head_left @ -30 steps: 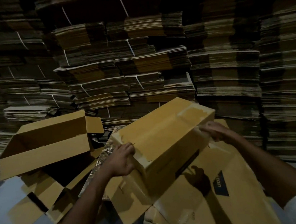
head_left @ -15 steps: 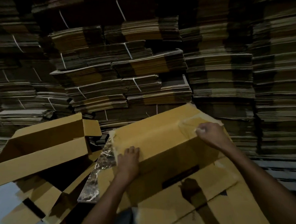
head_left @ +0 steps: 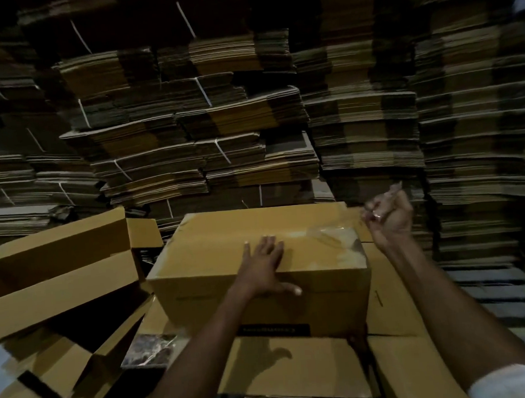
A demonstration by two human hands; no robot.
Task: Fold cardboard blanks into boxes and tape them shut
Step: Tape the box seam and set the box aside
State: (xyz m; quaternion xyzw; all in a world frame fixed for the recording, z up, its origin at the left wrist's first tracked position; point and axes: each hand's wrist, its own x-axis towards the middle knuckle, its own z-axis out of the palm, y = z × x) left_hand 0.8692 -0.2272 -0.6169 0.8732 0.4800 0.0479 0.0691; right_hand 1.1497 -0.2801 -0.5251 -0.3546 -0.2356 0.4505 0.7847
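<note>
Box [head_left: 215, 257] lies under left hand [head_left: 263, 265], fingers straight and spread flat on its top; right hand [head_left: 390, 218], at box's 2 o'clock corner, pinches clear tape [head_left: 332, 234].

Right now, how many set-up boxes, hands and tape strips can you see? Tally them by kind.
closed box: 1
open box: 1, to the left of the closed one
Hands: 2, left hand flat on the closed box, right hand pinching the tape
clear tape strip: 1
Total: 5
The stacked flat blanks behind are too many to count.
</note>
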